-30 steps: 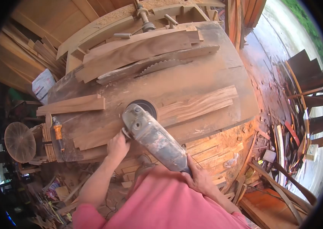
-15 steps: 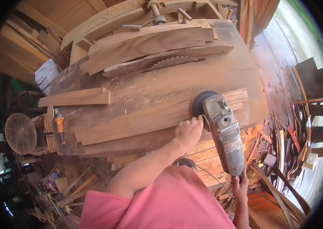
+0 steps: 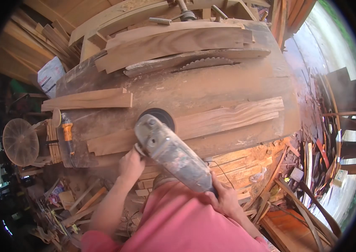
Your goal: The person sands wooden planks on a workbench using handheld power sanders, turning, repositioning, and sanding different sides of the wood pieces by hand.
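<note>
A worn grey angle grinder (image 3: 173, 155) lies diagonally over the near part of the wooden bench (image 3: 211, 92), its round dark disc (image 3: 161, 116) on a long wavy-grained board (image 3: 228, 119). My left hand (image 3: 131, 163) is closed around the side handle near the grinder's head. Around the rear end of the body, close to the pink shirt, my right hand (image 3: 224, 194) is wrapped. The disc covers part of the board, left of its middle.
A toothed saw blade (image 3: 206, 63) sticks up through the bench beside a rough strip. Boards (image 3: 173, 44) lie behind it, another board (image 3: 89, 100) at left. An orange tool (image 3: 67, 132) hangs at the left edge. Scrap wood covers the floor.
Since half a second ago the grinder has swung left along the board with both hands on it. A second ago it was at a similar place; between, it was far right.
</note>
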`<move>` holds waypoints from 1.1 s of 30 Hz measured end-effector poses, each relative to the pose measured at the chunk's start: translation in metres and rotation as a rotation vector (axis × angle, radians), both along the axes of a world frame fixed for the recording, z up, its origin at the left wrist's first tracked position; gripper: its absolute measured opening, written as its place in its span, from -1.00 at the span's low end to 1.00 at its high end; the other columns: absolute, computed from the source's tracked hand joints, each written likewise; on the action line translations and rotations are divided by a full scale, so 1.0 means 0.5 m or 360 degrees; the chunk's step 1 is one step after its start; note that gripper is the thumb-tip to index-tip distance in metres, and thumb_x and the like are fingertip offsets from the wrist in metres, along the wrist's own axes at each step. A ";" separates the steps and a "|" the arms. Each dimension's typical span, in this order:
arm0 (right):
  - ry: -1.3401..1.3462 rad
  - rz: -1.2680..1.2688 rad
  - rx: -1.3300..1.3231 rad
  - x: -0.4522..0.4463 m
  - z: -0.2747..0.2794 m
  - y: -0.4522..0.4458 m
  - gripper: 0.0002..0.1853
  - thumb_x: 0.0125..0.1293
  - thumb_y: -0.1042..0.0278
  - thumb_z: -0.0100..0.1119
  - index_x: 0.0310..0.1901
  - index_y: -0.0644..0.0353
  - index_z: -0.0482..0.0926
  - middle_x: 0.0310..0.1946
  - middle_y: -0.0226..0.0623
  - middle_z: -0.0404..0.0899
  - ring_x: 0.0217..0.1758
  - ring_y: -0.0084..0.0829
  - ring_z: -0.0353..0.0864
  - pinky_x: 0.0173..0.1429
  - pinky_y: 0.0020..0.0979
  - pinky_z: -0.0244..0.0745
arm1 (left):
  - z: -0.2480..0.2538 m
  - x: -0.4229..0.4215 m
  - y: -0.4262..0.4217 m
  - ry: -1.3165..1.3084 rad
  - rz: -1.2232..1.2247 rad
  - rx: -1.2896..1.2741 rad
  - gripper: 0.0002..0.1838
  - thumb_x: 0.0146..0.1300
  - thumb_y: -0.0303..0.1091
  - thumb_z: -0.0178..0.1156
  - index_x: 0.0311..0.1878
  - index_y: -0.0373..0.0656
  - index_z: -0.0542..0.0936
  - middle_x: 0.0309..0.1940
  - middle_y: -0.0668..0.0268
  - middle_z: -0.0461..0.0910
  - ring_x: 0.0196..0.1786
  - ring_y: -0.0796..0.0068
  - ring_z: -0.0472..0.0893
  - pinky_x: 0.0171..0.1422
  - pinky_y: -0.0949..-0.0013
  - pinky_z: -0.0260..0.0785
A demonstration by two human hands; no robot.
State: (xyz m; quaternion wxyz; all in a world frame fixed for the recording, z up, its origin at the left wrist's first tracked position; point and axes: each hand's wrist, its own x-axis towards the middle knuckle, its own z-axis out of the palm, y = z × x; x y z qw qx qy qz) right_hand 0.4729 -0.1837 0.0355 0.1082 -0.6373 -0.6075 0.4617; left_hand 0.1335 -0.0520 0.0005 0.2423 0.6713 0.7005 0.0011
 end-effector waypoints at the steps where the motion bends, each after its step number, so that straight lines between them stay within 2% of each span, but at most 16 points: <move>1: 0.0012 0.0025 -0.0013 -0.009 0.000 0.010 -0.16 0.37 0.03 0.32 0.60 0.10 0.23 -0.18 0.14 0.68 -0.20 0.09 0.74 -0.09 -0.09 0.63 | -0.001 -0.020 -0.005 0.0006 0.0013 0.0003 -0.62 0.19 -0.36 0.35 0.06 -0.17 0.53 -0.17 -0.08 0.72 -0.07 -0.26 0.68 0.00 -0.21 0.52; 2: 0.0026 0.0049 -0.0027 -0.012 0.000 0.013 -0.16 0.37 0.02 0.32 0.60 0.07 0.24 -0.20 0.13 0.68 -0.21 0.09 0.74 -0.10 -0.08 0.62 | -0.002 -0.026 -0.008 0.0013 0.0025 0.0004 -0.63 0.20 -0.35 0.35 0.06 -0.17 0.53 -0.18 -0.09 0.72 -0.06 -0.27 0.68 0.00 -0.21 0.52; 5: 0.0081 -0.0068 0.0056 0.021 -0.003 -0.011 -0.16 0.36 0.04 0.32 0.59 0.13 0.23 -0.20 0.13 0.68 -0.23 0.11 0.72 -0.10 -0.07 0.62 | 0.006 0.022 0.001 0.0082 -0.0106 -0.0093 -0.49 0.20 -0.31 0.36 0.18 -0.31 0.51 -0.12 -0.10 0.72 -0.06 -0.20 0.71 0.03 -0.14 0.56; 8: 0.0015 -0.0194 0.0214 0.109 -0.011 -0.058 -0.20 0.35 0.22 0.27 0.57 0.27 0.22 -0.25 0.20 0.69 -0.20 0.13 0.76 -0.09 -0.12 0.64 | 0.002 0.134 0.021 -0.0026 -0.0280 -0.0108 -0.49 0.20 -0.32 0.34 0.19 -0.30 0.50 -0.11 -0.10 0.72 -0.07 -0.19 0.72 0.00 -0.14 0.58; 11: 0.0019 -0.0520 -0.0052 0.210 -0.004 -0.114 -0.15 0.33 0.22 0.28 0.59 0.29 0.16 -0.26 0.15 0.70 -0.25 0.12 0.74 -0.14 -0.14 0.62 | 0.008 0.300 0.060 -0.0049 -0.0508 -0.0123 -0.65 0.32 -0.29 0.19 0.08 -0.29 0.52 -0.15 -0.05 0.74 -0.12 -0.11 0.76 -0.04 -0.12 0.62; 14: -0.0026 -0.0814 0.0104 0.315 -0.026 -0.166 -0.16 0.35 0.26 0.20 0.60 0.31 0.12 -0.33 0.08 0.70 -0.33 -0.03 0.75 -0.19 -0.21 0.60 | 0.000 0.480 0.104 -0.0144 -0.0739 -0.0089 -0.75 0.36 -0.34 0.09 0.00 -0.27 0.54 -0.18 -0.02 0.74 -0.15 -0.04 0.78 -0.11 -0.06 0.64; 15: 0.0044 -0.0958 0.0081 0.344 -0.019 -0.170 -0.16 0.35 0.28 0.14 0.62 0.31 0.08 -0.39 -0.07 0.68 -0.41 -0.29 0.69 -0.24 -0.28 0.58 | -0.005 0.540 0.116 -0.0151 -0.0798 -0.0057 -0.77 0.34 -0.34 0.10 -0.03 -0.24 0.54 -0.19 0.02 0.75 -0.16 -0.03 0.78 -0.13 -0.06 0.64; 17: 0.0108 -0.1161 0.0115 0.391 -0.016 -0.179 -0.17 0.37 0.29 0.10 0.63 0.30 0.05 -0.40 -0.17 0.65 -0.43 -0.47 0.59 -0.26 -0.36 0.56 | -0.023 0.641 0.132 -0.0268 -0.0982 0.0231 -0.81 0.34 -0.40 0.04 -0.08 -0.25 0.55 -0.23 0.03 0.74 -0.21 0.04 0.79 -0.21 0.01 0.66; 20: 0.0115 -0.1264 0.0135 0.425 -0.013 -0.177 -0.17 0.39 0.32 0.10 0.64 0.29 0.04 -0.41 -0.22 0.63 -0.43 -0.52 0.55 -0.26 -0.42 0.54 | -0.034 0.698 0.140 -0.0410 -0.1131 0.0567 -0.82 0.34 -0.44 0.02 -0.08 -0.26 0.55 -0.27 0.02 0.73 -0.25 0.02 0.79 -0.23 0.01 0.66; 23: 0.0132 -0.1127 0.0067 0.408 -0.015 -0.176 -0.19 0.39 0.36 0.14 0.62 0.31 0.07 -0.39 -0.13 0.65 -0.39 -0.43 0.62 -0.21 -0.37 0.57 | -0.018 0.651 0.140 -0.0238 -0.1043 0.0257 -0.78 0.34 -0.44 0.01 -0.05 -0.29 0.55 -0.25 -0.02 0.73 -0.24 0.00 0.79 -0.21 0.01 0.66; 24: 0.0132 -0.1075 0.0145 0.392 -0.039 -0.185 -0.20 0.37 0.38 0.20 0.60 0.31 0.12 -0.31 0.02 0.70 -0.30 -0.25 0.73 -0.14 -0.31 0.58 | -0.014 0.618 0.137 -0.0108 -0.1030 0.0197 -0.76 0.36 -0.42 0.02 0.00 -0.30 0.55 -0.24 0.01 0.73 -0.22 0.04 0.79 -0.19 0.02 0.67; 25: 0.0106 -0.0932 0.0271 0.369 -0.023 -0.160 -0.21 0.36 0.34 0.28 0.57 0.30 0.20 -0.15 0.15 0.73 -0.16 -0.03 0.79 -0.05 -0.24 0.62 | -0.012 0.577 0.130 0.0026 -0.1014 0.0141 -0.74 0.38 -0.40 0.04 0.04 -0.31 0.55 -0.24 0.04 0.74 -0.21 0.08 0.79 -0.18 0.03 0.68; 27: -0.0016 -0.0781 0.0093 0.336 -0.015 -0.144 -0.20 0.32 0.28 0.36 0.55 0.25 0.27 -0.02 0.17 0.71 -0.07 0.06 0.79 0.01 -0.22 0.66 | -0.028 0.497 0.118 0.0157 -0.0900 0.0145 -0.67 0.34 -0.34 0.11 0.08 -0.32 0.55 -0.20 0.04 0.74 -0.20 0.01 0.78 -0.15 -0.03 0.66; 29: 0.0054 -0.0774 0.0093 0.314 -0.002 -0.121 -0.18 0.29 0.22 0.40 0.54 0.22 0.30 0.00 0.15 0.71 -0.05 0.08 0.78 0.05 -0.18 0.67 | -0.029 0.449 0.111 0.0206 -0.0850 0.0128 -0.58 0.26 -0.31 0.21 0.14 -0.32 0.54 -0.14 0.02 0.74 -0.16 -0.04 0.78 -0.11 -0.07 0.65; 33: 0.0120 -0.0872 -0.0091 0.341 0.024 -0.114 -0.17 0.25 0.17 0.45 0.53 0.17 0.35 0.02 0.14 0.71 0.01 0.03 0.78 0.11 -0.16 0.67 | -0.025 0.485 0.120 0.0229 -0.0924 0.0072 -0.44 0.17 -0.35 0.28 0.25 -0.33 0.47 -0.03 -0.02 0.72 -0.09 -0.02 0.77 -0.03 -0.07 0.65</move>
